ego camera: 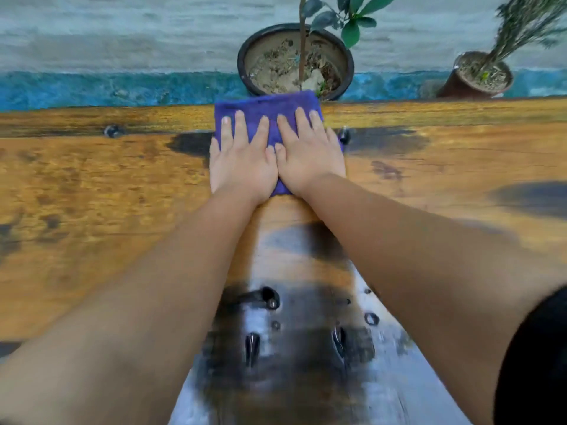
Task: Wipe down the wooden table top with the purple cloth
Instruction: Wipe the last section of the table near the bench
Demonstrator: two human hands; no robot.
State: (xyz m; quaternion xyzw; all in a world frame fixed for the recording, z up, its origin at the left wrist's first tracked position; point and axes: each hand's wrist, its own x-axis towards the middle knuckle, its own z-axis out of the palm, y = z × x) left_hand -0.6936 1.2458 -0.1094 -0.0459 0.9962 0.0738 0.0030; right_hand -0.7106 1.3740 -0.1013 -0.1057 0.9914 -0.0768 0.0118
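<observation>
Head view, looking down along two bare forearms that reach from the lower corners toward the upper middle of the frame. The folded purple cloth (267, 113) lies flat on the worn, orange-brown wooden table top (92, 185), right at its far edge in the upper centre. The left hand (242, 162) lies palm down on the cloth's left half, fingers straight and slightly spread. The right hand (310, 161) lies palm down on the right half, fingers straight and close together; the two thumbs touch side by side. A strip of cloth shows between the wrists. Dark stains mark the wood at lower centre and at far right. Beyond the table edge stands a round dark plant pot (245, 61) with soil and a thin stem, and at upper right a smaller brown pot (454, 85) with a feathery plant, blurred.
</observation>
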